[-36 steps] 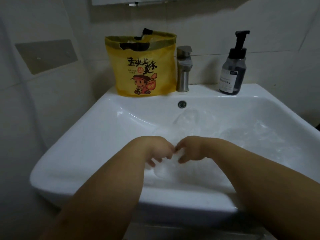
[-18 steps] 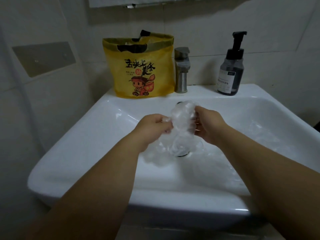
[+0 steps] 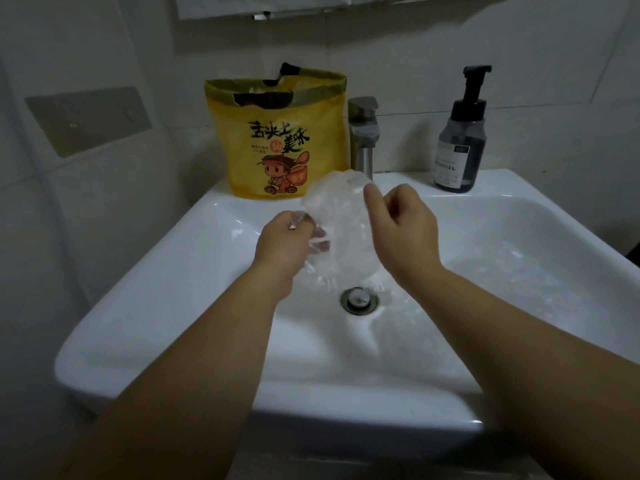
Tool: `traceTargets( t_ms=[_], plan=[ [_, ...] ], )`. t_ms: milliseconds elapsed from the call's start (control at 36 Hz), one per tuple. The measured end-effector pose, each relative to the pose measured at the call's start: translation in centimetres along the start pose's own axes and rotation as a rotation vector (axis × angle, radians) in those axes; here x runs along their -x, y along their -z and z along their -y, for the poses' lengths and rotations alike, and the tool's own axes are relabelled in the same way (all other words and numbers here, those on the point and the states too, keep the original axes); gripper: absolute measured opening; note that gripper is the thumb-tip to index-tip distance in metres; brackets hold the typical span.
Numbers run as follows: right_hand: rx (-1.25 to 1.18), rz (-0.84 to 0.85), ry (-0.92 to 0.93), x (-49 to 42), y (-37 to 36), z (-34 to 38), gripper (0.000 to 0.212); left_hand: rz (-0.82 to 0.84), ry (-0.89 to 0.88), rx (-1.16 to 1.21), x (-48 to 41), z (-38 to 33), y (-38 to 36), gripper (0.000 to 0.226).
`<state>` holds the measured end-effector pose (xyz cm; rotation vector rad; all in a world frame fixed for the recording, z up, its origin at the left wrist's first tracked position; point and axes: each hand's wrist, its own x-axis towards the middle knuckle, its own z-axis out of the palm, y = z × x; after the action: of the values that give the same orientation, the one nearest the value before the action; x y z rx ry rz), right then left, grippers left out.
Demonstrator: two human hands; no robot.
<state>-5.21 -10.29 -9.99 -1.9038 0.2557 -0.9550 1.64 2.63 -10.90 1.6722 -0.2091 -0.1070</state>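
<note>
A crumpled piece of clear plastic film hangs in the air above the white sink, over the drain. My left hand grips its lower left edge with curled fingers. My right hand pinches its upper right edge between thumb and forefinger. More clear plastic lies in the right part of the basin.
On the sink's back ledge stand a yellow printed bag, a metal faucet and a dark pump bottle. Tiled walls close in at the back and on the left.
Both hands have risen out of the basin with the plastic film and moved apart, spreading it. The drain now shows below them.
</note>
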Motion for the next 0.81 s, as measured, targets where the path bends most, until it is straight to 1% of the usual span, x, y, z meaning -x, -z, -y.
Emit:
traceTargets(
  t_ms=[28, 56, 111, 167, 194, 222, 250, 333, 389, 444, 528, 556, 611, 694, 722, 806],
  plan=[
    [-0.024, 0.017, -0.019, 0.0, 0.2, 0.1, 0.043, -0.004, 0.009, 0.001, -0.1, 0.0, 0.0, 0.016],
    [-0.027, 0.080, -0.038, 0.1, 0.3, 0.2, 0.047, -0.006, 0.020, 0.011, -0.1, 0.0, 0.0, 0.018],
    [0.071, 0.329, -0.074, 0.4, 0.2, 0.1, 0.052, 0.006, 0.038, 0.047, -0.1, -0.2, -0.1, 0.020],
    [0.224, 0.583, -0.124, 0.9, -0.1, -0.3, 0.049, 0.035, 0.056, 0.094, -0.1, -0.3, -0.2, 0.022],
    [0.261, 0.664, -0.166, 1.1, -0.4, -0.4, 0.050, 0.050, 0.068, 0.126, 0.0, -0.4, -0.2, 0.022],
    [0.259, 0.711, -0.208, 1.4, -0.6, -0.6, 0.054, 0.067, 0.081, 0.159, 0.1, -0.5, -0.3, 0.022],
    [0.237, 0.721, -0.238, 1.4, -0.8, -0.7, 0.055, 0.087, 0.095, 0.191, 0.3, -0.6, -0.3, 0.021],
    [0.052, 0.624, -0.331, 1.1, -1.1, -0.9, 0.034, 0.163, 0.113, 0.244, 0.6, -0.9, -0.4, 0.016],
    [-0.077, 0.560, -0.383, 0.8, -1.1, -1.0, 0.020, 0.182, 0.091, 0.215, 0.6, -0.9, -0.4, 0.012],
    [-0.138, 0.527, -0.385, 0.5, -0.9, -1.2, 0.006, 0.147, 0.060, 0.144, 0.5, -0.8, -0.3, 0.009],
    [-0.193, 0.472, -0.420, 0.1, -0.7, -1.4, 0.009, 0.058, 0.004, 0.059, 0.2, -0.4, -0.2, 0.003],
    [-0.198, 0.448, -0.426, 0.0, -0.7, -1.4, 0.009, 0.025, -0.023, 0.038, 0.1, -0.3, -0.2, 0.006],
    [-0.169, 0.420, -0.405, -0.2, -0.6, -1.6, 0.011, -0.020, -0.083, 0.003, 0.2, -0.2, -0.1, 0.017],
    [-0.043, 0.422, -0.311, -0.4, -0.5, -1.7, 0.022, -0.035, -0.154, -0.078, 0.3, -0.2, -0.1, 0.037],
    [-0.027, 0.415, -0.291, -0.4, -0.5, -1.7, 0.027, -0.041, -0.164, -0.095, 0.4, -0.2, -0.1, 0.038],
    [0.008, 0.357, -0.244, -0.4, -0.3, -1.6, 0.042, -0.095, -0.180, -0.115, 0.5, -0.3, -0.2, 0.029]
  ],
)
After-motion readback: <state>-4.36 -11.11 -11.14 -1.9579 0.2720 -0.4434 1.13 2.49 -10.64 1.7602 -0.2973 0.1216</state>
